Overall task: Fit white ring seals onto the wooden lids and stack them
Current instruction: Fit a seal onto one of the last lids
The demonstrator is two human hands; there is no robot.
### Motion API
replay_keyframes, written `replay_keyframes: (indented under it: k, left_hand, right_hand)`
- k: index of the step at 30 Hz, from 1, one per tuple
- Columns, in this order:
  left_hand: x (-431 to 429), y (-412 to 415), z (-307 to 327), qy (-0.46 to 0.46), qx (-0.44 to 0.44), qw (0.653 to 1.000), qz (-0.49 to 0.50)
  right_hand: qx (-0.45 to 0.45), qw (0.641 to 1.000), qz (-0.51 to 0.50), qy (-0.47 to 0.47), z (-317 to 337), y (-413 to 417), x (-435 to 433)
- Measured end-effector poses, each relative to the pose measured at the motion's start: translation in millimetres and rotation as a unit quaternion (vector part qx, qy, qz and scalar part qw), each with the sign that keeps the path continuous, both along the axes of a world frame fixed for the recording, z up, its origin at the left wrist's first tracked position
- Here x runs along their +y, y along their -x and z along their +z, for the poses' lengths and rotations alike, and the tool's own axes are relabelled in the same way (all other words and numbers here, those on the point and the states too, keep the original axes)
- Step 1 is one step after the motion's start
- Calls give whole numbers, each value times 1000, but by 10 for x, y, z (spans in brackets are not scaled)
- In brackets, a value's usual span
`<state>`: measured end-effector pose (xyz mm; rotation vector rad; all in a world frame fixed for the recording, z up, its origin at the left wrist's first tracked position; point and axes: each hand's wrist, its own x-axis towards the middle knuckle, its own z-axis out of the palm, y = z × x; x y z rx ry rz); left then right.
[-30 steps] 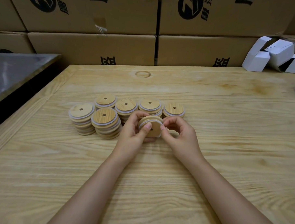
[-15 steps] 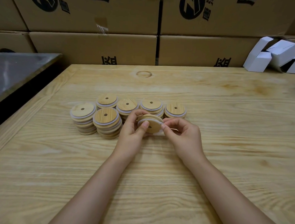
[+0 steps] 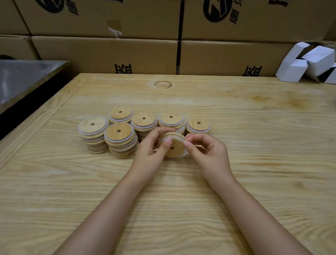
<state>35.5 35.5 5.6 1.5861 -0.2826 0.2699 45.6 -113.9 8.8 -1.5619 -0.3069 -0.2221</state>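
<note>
Both hands meet over the table, holding one round wooden lid (image 3: 173, 147) between them, just above the tabletop. The left hand (image 3: 149, 152) grips it with the thumb laid across the near face and the fingers curled round the far edge. The right hand (image 3: 208, 156) pinches the lid's right rim between thumb and forefinger, its other fingers loosely curled. The lid is tilted, its flat face turned toward the camera, showing fine straight grain and a small drilled hole near the centre. A thin white ring seal (image 3: 177, 138) runs along its upper rim, soft-looking and slightly translucent. How far round it is seated cannot be told, as the fingers cover part of the edge.

Just beyond and left of the hands stand six stacks of the same discs, each with pale seal edges showing between the wood layers. Two taller stacks are in front, the leftmost stack (image 3: 93, 124) and a second stack (image 3: 119, 131) touching it. A back row of four shorter stacks (image 3: 144, 118) sits behind.

The table (image 3: 259, 135) is pale wood with bold wavy grain and a ring-shaped knot (image 3: 163, 84) near its far edge. A dull grey metal surface (image 3: 17, 78) lies at the left. Brown cardboard boxes (image 3: 103, 53) with black print wall the back, and small white folded cartons (image 3: 301, 63) lie at the far right.
</note>
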Motion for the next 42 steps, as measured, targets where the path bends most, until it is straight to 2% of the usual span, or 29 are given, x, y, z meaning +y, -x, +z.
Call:
replay_keyframes:
  k: [3,8,11,14,21,29,33,38,42]
  left_hand:
    - [0,2,-4,-18,-18,1000,9]
    - [-3,-4,3,42,-1,999,-13]
    - [-7,-4,5,54,3,999,-5]
    - [-3,-5,4,69,8,998,1]
    - [-3,-9,-17,76,18,997,11]
    - [7,-18,-7,116,60,991,11]
    - [38,-41,7,170,91,981,14]
    - [30,-41,20,183,130,974,15]
    - [17,-34,24,157,156,975,23]
  right_hand:
    - [-48,998,-18,48,-7,9,-8]
    - [-168,976,-45,133,-27,25,4]
    - [-197,964,-71,163,-42,15,-8]
    - [-196,964,-78,161,-54,9,-17]
    - [-88,991,-65,83,-64,4,12]
    - [-73,995,-31,66,-47,-7,-20]
    - [-56,996,-11,62,-40,-14,-48]
    - [-99,991,-13,94,-19,17,-35]
    - [-150,981,-19,122,2,24,-52]
